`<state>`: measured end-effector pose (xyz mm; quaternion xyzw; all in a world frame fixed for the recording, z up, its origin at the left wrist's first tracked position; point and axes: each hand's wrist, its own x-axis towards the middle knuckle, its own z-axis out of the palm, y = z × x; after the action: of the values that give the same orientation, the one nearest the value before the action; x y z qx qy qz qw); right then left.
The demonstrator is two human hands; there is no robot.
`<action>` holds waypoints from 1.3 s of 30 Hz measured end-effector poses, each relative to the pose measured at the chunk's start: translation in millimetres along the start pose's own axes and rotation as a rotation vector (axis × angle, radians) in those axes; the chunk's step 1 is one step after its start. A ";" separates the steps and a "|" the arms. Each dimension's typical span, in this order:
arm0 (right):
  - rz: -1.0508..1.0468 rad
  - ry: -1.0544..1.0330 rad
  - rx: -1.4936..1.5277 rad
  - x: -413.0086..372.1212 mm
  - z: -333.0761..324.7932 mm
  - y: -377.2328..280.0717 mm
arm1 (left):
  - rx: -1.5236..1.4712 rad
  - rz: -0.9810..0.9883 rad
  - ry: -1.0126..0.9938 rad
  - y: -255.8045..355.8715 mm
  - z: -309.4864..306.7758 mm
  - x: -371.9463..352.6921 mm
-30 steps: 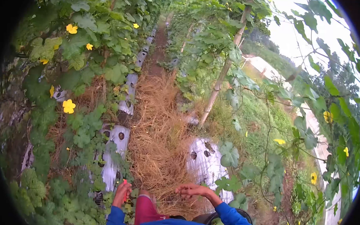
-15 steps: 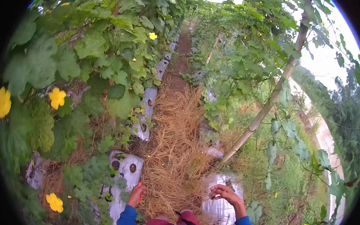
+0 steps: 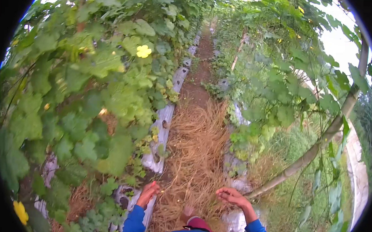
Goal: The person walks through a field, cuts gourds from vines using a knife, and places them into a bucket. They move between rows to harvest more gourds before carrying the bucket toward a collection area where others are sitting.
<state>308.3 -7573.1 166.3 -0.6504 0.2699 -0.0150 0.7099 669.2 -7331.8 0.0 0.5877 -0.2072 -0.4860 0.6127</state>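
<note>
- In the head view, the left hand (image 3: 149,193) is held low and near, with its fingers curled in, apparently closed round a small red object (image 3: 154,182); only a bit of red is shown at the fingertips, so its kind cannot be told.
- The right hand (image 3: 232,197) is raised near and to the right, well apart from the left; its fingers are loosely bent and nothing is seen to be gripped.
- No leaf, stem or flower is seen to be touched by either hand, and no cut or picked piece is shown in them.
- By the curled left hand, a pale plastic sheet (image 3: 162,127) is edged by leafy vines (image 3: 85,144), on which a yellow flower (image 3: 143,51) is borne.
- Between the hands, a path is covered with dry straw (image 3: 195,145); on the right, a slanting pole (image 3: 308,156) is seen beside more greenery (image 3: 279,74).
- How much has been done, and how much is left, cannot be judged: no finished or gathered portion is shown, and foliage is seen along both sides towards the far end.
</note>
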 end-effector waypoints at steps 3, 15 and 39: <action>-0.066 0.119 -0.029 44.7 -54.2 -45.7 | -0.067 -0.246 0.193 33.9 17.2 68.2; -0.073 0.122 0.085 309.5 -201.7 -173.6 | -0.207 -0.127 -0.044 175.1 93.7 345.1; 0.072 0.179 -0.013 763.6 -598.8 -337.0 | -0.178 -0.104 0.017 345.5 82.3 994.3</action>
<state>830.2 -8457.3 197.5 -0.6410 0.3553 -0.0457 0.6788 1162.2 -8265.3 21.2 0.5451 -0.1271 -0.5288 0.6381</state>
